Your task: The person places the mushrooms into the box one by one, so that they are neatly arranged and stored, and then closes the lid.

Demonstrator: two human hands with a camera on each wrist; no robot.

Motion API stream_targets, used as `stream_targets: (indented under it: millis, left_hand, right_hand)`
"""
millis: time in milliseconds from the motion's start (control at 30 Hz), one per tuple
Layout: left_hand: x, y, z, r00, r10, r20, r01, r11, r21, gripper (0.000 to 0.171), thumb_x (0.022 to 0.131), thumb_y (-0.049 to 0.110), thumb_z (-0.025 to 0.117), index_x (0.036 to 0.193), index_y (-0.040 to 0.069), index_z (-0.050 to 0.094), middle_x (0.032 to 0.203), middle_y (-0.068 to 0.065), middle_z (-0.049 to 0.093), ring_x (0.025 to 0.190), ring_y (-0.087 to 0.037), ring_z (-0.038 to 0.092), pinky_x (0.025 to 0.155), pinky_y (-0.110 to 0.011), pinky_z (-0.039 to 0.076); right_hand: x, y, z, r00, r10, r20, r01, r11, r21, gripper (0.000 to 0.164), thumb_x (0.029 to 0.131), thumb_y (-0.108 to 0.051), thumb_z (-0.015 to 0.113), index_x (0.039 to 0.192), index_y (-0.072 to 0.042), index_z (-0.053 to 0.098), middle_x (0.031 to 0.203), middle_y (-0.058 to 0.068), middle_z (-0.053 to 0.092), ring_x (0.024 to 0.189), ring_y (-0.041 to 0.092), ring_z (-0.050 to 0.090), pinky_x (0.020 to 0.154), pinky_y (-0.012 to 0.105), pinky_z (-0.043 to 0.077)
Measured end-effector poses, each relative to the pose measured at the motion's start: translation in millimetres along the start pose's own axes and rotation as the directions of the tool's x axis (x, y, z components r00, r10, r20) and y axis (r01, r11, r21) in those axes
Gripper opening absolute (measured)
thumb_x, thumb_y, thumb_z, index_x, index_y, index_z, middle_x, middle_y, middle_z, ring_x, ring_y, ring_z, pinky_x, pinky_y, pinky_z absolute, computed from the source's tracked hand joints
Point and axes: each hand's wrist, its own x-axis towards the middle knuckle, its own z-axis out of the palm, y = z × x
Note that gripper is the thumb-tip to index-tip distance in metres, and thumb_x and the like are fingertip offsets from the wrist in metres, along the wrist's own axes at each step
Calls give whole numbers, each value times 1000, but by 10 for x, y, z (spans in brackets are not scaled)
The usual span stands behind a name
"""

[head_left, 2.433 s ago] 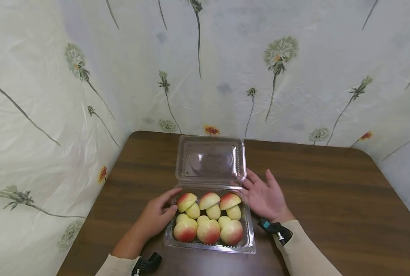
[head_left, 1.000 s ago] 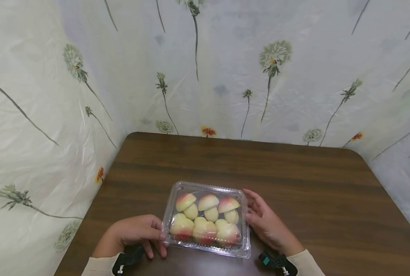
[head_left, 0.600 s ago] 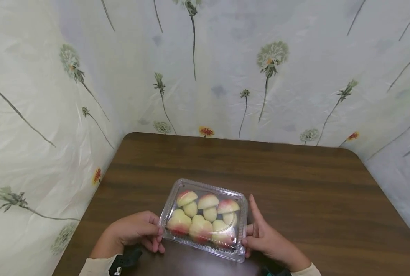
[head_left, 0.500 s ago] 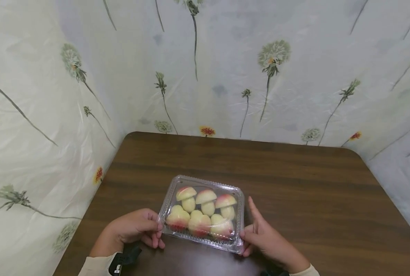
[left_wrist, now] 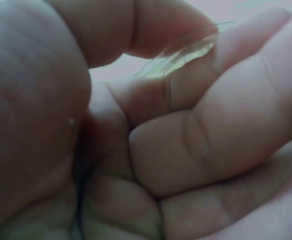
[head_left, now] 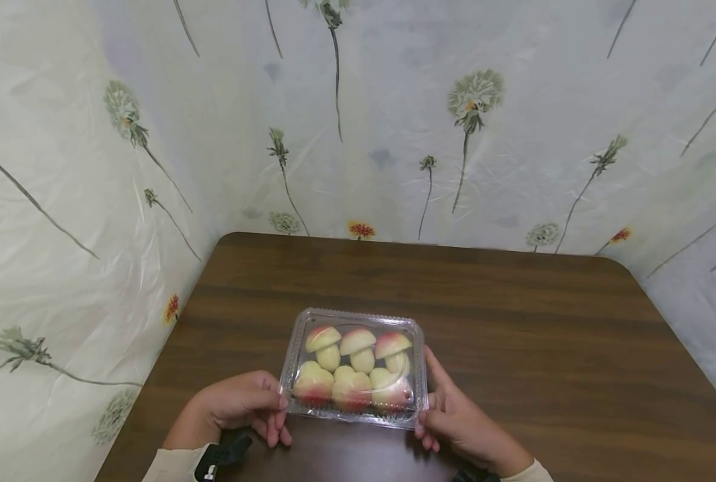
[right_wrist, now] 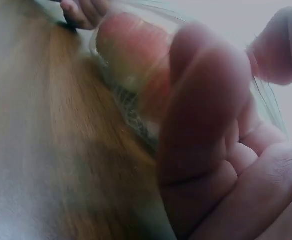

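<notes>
A clear plastic clamshell box (head_left: 359, 317) is in the middle of the head view, lid down. Inside lie several mushroom-shaped yellow pieces (head_left: 362, 361) blushed red, seen through the lid; their material is unclear. At the front left corner my left hand (head_left: 243, 402) pinches the rim between thumb and fingers. The left wrist view has the thin plastic edge (left_wrist: 183, 59) between them. My right hand (head_left: 463, 415) grips the front right corner, thumb on top, index finger along the side. In the right wrist view, its curled fingers partly cover the box's near wall (right_wrist: 128, 112).
The brown wooden table (head_left: 544, 335) surrounds the box, reaching a covering printed with dandelions (head_left: 394, 120) at the back and left. A dark wrist strap (head_left: 222, 455) sits on the left sleeve.
The lid, standing up behind the tray at first, has come down over the pieces. Both hands have moved to the front corners. Since half a second ago the box has turned slightly, its right side away.
</notes>
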Motion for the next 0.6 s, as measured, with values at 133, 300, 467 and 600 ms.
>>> stream_targets:
  millis: [133, 300, 467, 600]
  left_hand:
    - [7, 0, 13, 1000, 1, -1, -1, 1000, 6, 34, 102, 10, 51, 79, -12, 61, 76, -1, 78, 91, -20, 79, 74, -31, 62]
    - [21, 4, 22, 1000, 15, -12, -15, 1000, -4, 30, 104, 9, 51, 81, 9, 71, 78, -1, 78, 92, -19, 79, 76, -31, 62]
    - [39, -5, 16, 999, 31, -7, -31, 999, -24, 32, 105, 9, 50, 81, 10, 71, 83, -3, 79, 91, -17, 78, 73, -29, 62]
    - [53, -11, 3, 1000, 14, -18, -15, 998, -69, 35, 105, 10, 45, 80, 10, 69, 74, 0, 76, 91, -22, 79, 73, -31, 62]
  right_hand:
    - [0, 1, -17, 998, -54, -15, 54, 998, -44, 111, 98, 12, 54, 163, -27, -27, 80, 5, 67, 65, 10, 67, 55, 23, 56]
    - [-2, -28, -16, 997, -68, -24, 65, 993, -98, 111, 99, 8, 58, 164, -25, -26, 81, 4, 67, 65, 9, 66, 55, 24, 57]
    - [3, -40, -3, 995, -81, -62, 71, 986, -151, 108, 99, 9, 57, 165, -24, -22, 79, 4, 66, 63, 10, 65, 53, 27, 57]
    - [17, -34, -1, 993, -50, -108, 32, 987, -159, 107, 98, 9, 56, 167, -29, -17, 78, 5, 65, 62, 11, 64, 55, 26, 56]
